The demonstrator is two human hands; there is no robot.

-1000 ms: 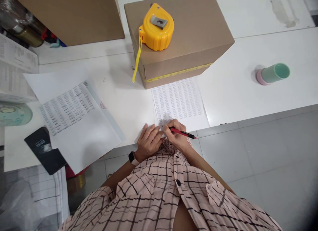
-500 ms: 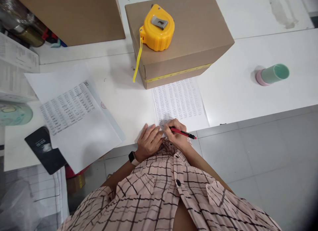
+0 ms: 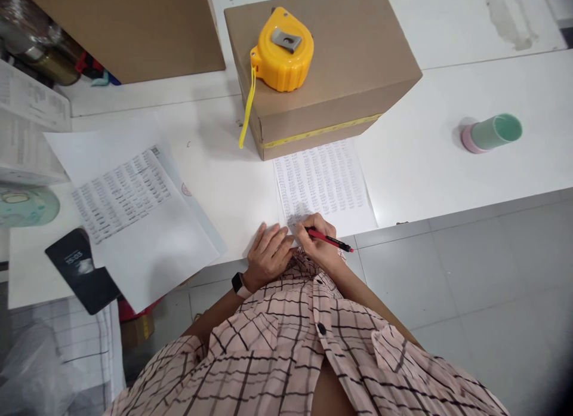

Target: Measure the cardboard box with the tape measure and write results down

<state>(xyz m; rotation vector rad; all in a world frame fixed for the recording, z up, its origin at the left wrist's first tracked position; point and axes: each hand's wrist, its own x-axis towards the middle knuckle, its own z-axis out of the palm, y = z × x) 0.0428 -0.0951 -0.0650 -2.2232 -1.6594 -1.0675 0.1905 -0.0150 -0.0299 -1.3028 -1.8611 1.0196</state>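
Observation:
My right hand (image 3: 317,242) is closed around a red and black pen (image 3: 330,239), its tip down at the lower left of a sheet of paper (image 3: 324,186). Columns of small writing cover much of that sheet, and its far edge meets the cardboard box (image 3: 349,52). Fingers stretched out, my left hand (image 3: 267,253) lies flat at the table's edge by the sheet's lower left corner. A watch (image 3: 240,283) is on the left wrist. On top of the box rests a yellow tape measure (image 3: 286,52) with its strap hanging over the side.
Other written sheets (image 3: 123,195) lie on the white table (image 3: 412,141) to the left, partly over a phone (image 3: 80,270). A green and pink cup (image 3: 490,133) stands at the right. Another large cardboard box (image 3: 134,31) is at the back left.

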